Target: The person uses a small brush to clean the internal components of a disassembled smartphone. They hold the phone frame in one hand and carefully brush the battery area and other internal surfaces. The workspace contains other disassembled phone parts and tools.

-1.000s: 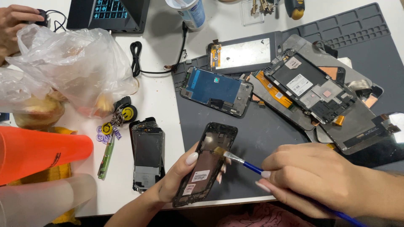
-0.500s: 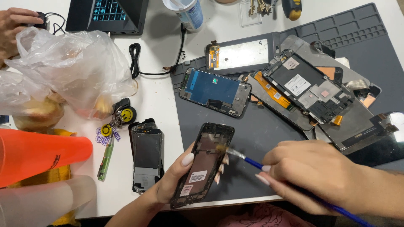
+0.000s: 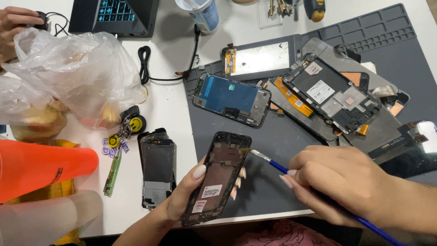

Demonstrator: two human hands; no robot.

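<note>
White table [image 3: 168,98] with a dark grey repair mat [image 3: 282,136] covering its right side. Mat is crowded: open phone with blue inner panel [image 3: 231,98], a screen panel [image 3: 264,58] past it, a bigger stripped phone [image 3: 331,93] lying on other flat parts to the right. Off the mat, left of the fingers: another gutted phone [image 3: 157,171] on the bare table, a keyring with yellow smiley charms [image 3: 129,127], a green pen [image 3: 113,171], a crumpled clear plastic bag [image 3: 75,75], an orange cup [image 3: 41,166]. Far edge has a laptop [image 3: 114,16], a black cable [image 3: 150,68] and a white cup [image 3: 202,13]. Another person's hand [image 3: 16,23] sits at the top left corner.

Left hand [image 3: 184,200] grips a phone frame [image 3: 217,177] from below, thumb on its left edge, fingertips [image 3: 236,180] curled round the right edge. Frame is tilted, open side up, over the mat's near edge, not lying flat.

Right hand [image 3: 341,182] is closed round a blue-handled brush [image 3: 268,159], pinched pen-style. Bristle tip touches the frame's upper right corner, just beyond the left fingertips. Handle runs back under the right palm and out toward the lower right.
</note>
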